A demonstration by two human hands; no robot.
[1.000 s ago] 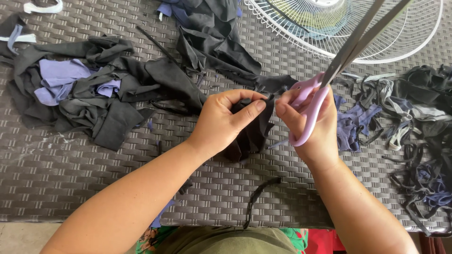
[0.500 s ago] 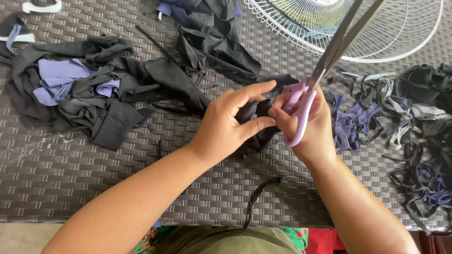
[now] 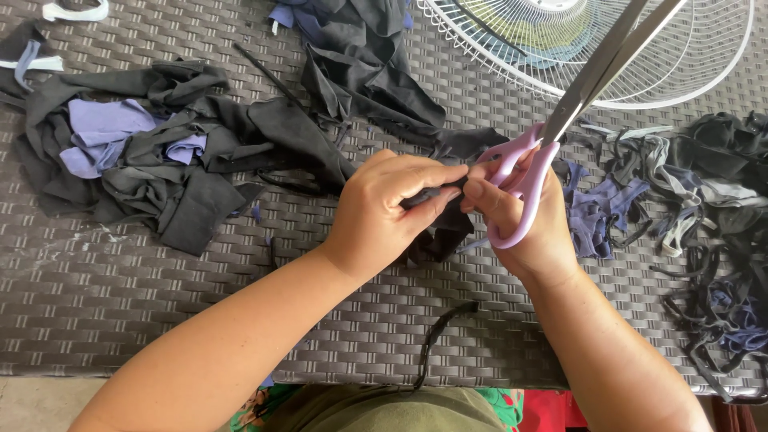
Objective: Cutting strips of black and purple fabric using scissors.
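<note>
Far left: heap of black and lilac scraps (image 3: 144, 160) on woven table (image 3: 160, 312). Left hand (image 3: 384, 212) palm down, fingers pinched narrow on black fabric piece (image 3: 436, 228), held between both hands, hanging toward table. Right hand (image 3: 524, 212) touching same piece, closed around lilac-handled scissors (image 3: 560, 128), blades pointing up-right, slightly parted

head cam | looks steeply down, close over both hands | woven table (image 3: 160, 320) fills frame | single view
</note>
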